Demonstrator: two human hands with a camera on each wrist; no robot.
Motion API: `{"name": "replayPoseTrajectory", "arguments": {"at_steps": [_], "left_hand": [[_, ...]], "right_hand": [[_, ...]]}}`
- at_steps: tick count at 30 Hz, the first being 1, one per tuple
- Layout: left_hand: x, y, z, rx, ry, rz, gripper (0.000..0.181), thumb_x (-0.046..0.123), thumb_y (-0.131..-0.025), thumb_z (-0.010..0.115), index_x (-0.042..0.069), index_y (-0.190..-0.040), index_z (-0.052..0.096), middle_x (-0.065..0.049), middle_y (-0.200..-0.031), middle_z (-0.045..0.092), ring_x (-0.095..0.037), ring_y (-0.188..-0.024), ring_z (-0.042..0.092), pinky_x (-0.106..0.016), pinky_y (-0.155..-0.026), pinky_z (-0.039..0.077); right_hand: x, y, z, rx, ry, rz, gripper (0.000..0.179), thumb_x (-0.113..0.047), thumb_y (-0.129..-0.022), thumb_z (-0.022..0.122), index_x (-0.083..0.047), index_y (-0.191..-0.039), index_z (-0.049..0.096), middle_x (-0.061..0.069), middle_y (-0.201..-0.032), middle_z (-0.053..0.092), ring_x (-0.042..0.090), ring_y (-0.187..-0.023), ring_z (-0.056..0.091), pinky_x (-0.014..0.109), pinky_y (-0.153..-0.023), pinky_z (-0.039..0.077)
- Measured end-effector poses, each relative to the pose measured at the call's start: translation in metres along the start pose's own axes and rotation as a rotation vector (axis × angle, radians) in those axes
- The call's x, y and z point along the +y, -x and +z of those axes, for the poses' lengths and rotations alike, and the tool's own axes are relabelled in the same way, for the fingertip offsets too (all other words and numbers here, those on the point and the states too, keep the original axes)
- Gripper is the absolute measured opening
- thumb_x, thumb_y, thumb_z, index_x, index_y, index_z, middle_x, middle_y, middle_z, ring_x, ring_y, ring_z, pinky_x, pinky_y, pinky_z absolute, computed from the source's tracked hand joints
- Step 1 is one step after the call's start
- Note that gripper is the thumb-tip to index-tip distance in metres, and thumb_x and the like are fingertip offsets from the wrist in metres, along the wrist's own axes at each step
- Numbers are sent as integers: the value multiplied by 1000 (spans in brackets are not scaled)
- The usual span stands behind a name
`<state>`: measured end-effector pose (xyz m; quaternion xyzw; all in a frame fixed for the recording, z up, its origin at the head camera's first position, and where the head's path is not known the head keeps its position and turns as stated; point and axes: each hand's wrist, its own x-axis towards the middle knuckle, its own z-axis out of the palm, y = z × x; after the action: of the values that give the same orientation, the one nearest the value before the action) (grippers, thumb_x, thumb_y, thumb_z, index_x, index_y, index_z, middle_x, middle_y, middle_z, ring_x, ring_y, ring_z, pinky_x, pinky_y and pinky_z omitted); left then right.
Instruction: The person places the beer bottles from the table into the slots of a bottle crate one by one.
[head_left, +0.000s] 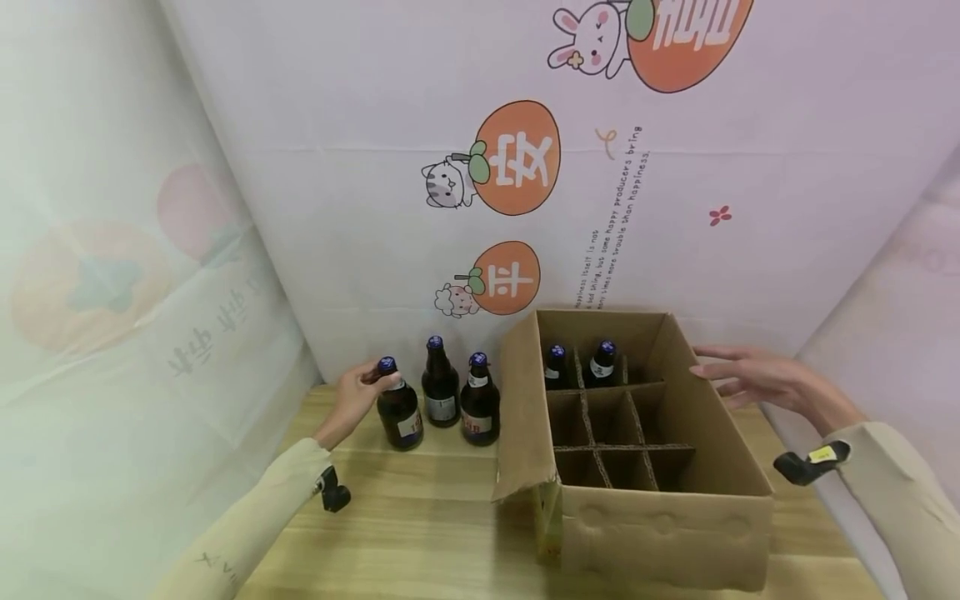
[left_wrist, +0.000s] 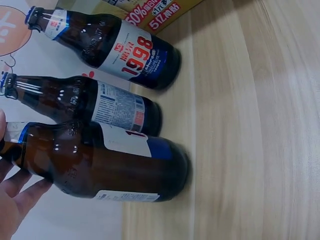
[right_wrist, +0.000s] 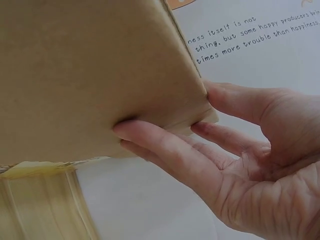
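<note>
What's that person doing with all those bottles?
A person's left hand holds a dark bottle by its neck, beside two other bottles standing on the wood-grain table. Their right hand touches the right side of an open cardboard box. Two more bottles are inside, in the far row of compartments.

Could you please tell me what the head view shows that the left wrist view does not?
Only the head view shows the right hand, the cardboard dividers and two boxed bottles. Only the left wrist view clearly shows a barcode on one bottle's label and lettering on the box's yellow side. Both show the left hand gripping a bottle by the neck, two more bottles beside it, the box and the wooden table.
</note>
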<state>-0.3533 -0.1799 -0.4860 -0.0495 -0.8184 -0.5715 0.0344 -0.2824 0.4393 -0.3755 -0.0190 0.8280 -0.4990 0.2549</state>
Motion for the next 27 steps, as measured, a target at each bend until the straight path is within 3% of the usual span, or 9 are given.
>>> {"name": "replayPoseTrajectory", "arguments": {"at_steps": [6, 15, 18, 21, 27], "left_hand": [[11, 2, -7, 37, 1, 11, 48, 28, -97, 77, 4, -138, 68, -16, -136, 69, -27, -120, 67, -29, -96, 55], [34, 9, -20, 72, -8, 31, 44, 26, -96, 79, 5, -134, 71, -18, -128, 72, -13, -95, 66, -18, -74, 51], [45, 9, -24, 64, -4, 57, 43, 29, -96, 79, 6, -131, 72, -17, -123, 74, -11, -93, 66, -19, -75, 52], [58, 7, -30, 67, 13, 103, 40, 28, -95, 80, 3, -127, 74, -17, -115, 76, -11, -86, 65, -22, -74, 53], [82, 5, -43, 109, -55, 142, 43, 27, -96, 79, 2, -130, 72, -17, -113, 76, -6, -86, 66, -19, -75, 54]], "right_hand": [[-5, -1, -5, -14, 39, 9, 82, -26, -111, 52, -1, -165, -4, 41, -163, 19, 63, -141, 36, 41, -88, 63], [-13, -19, -9, -7, 43, 10, 79, -25, -113, 47, 1, -164, -8, 41, -164, 14, 61, -140, 42, 46, -92, 61], [-13, -24, -13, -19, 47, 15, 78, -24, -113, 45, 1, -164, -9, 41, -164, 11, 62, -141, 40, 45, -93, 61], [-10, -28, -18, -45, 20, 24, 78, -23, -114, 44, -1, -164, -11, 40, -165, 7, 61, -142, 38, 44, -93, 61], [-9, -34, -22, -109, -68, 55, 80, -20, -114, 42, -4, -163, -19, 40, -166, -4, 54, -143, 43, 42, -94, 61]]}}
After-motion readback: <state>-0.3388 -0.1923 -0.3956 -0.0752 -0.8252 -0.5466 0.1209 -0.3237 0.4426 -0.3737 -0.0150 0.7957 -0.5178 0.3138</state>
